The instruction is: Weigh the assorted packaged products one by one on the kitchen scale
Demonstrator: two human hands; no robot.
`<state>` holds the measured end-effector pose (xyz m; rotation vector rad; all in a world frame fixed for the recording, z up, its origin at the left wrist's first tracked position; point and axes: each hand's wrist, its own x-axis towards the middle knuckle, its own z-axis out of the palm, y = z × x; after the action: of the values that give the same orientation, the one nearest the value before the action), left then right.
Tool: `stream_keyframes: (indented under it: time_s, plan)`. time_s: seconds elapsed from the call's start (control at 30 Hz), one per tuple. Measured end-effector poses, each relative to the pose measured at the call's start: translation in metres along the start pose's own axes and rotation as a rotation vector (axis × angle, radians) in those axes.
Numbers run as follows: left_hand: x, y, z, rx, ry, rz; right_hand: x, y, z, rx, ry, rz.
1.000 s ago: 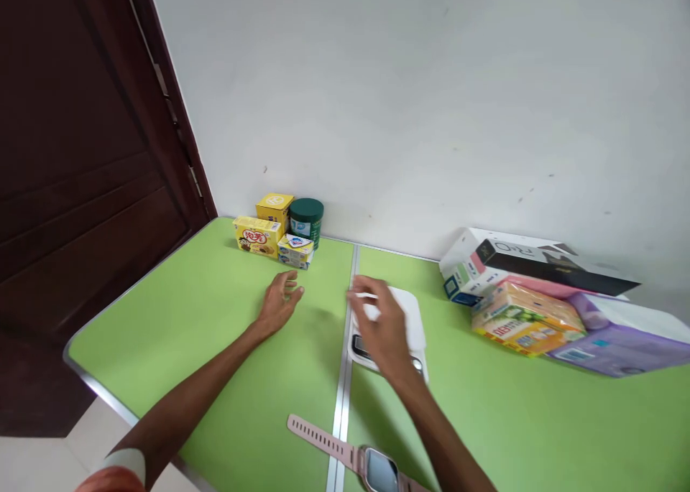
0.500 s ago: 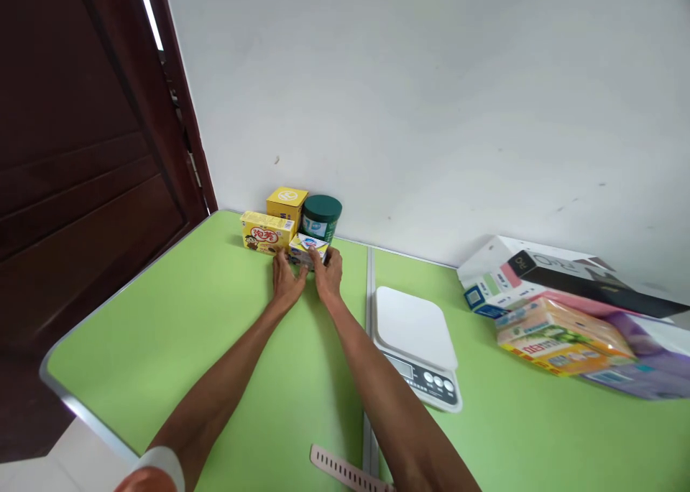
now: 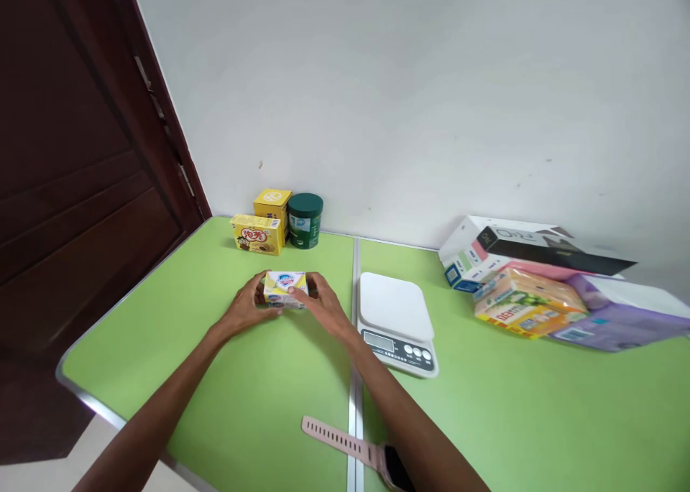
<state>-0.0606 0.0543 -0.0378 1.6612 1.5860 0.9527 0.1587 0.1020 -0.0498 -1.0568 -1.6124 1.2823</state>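
Observation:
Between my two hands is a small white and yellow soap box (image 3: 284, 282), low over the green table. My left hand (image 3: 249, 307) grips its left end, fingers behind and thumb along the front. My right hand (image 3: 325, 304) holds the right end, with one digit lying across the front edge. Behind them, near the wall, stand a flat yellow snack box (image 3: 256, 235), a taller yellow box (image 3: 273, 203) and a green tub with a dark green lid (image 3: 305, 221).
A white kitchen scale (image 3: 397, 312) lies right of my right hand. Under my right forearm is a watch with a pink strap (image 3: 339, 438). Farther right are a white and black carton (image 3: 539, 251), an orange tissue pack (image 3: 531, 302) and a purple pack (image 3: 619, 316).
Both hands have drawn the soap box toward me, away from the yellow boxes and the green tub. The tub's front now shows. The view has shifted a little.

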Motion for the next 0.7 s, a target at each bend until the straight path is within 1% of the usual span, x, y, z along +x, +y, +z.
stream_keyframes:
  time_s: [0.1, 0.2, 0.27, 0.43, 0.57, 0.63, 0.7]
  plan:
    - [-0.013, 0.006, -0.011, -0.021, 0.000, 0.030, -0.012, -0.007, -0.004, -0.055, -0.136, 0.010]
    - [-0.019, 0.009, -0.012, -0.119, -0.103, -0.022, -0.016, -0.011, -0.007, -0.214, -0.191, -0.041]
    - [-0.022, 0.010, -0.013, -0.136, -0.142, -0.042, -0.017, -0.011, -0.007, -0.304, -0.215, -0.063]
    - [-0.024, 0.012, -0.020, -0.150, -0.213, -0.058, -0.021, -0.014, -0.005, -0.424, -0.220, -0.068]
    - [-0.020, 0.011, -0.021, -0.075, -0.206, -0.070, -0.025, -0.018, -0.007, -0.479, -0.232, -0.066]
    - [-0.019, 0.010, -0.020, -0.039, -0.202, -0.059, -0.026, -0.016, -0.009, -0.471, -0.231, -0.065]
    - [-0.019, 0.009, -0.018, -0.027, -0.202, -0.049, -0.029, -0.012, -0.011, -0.414, -0.211, -0.075]
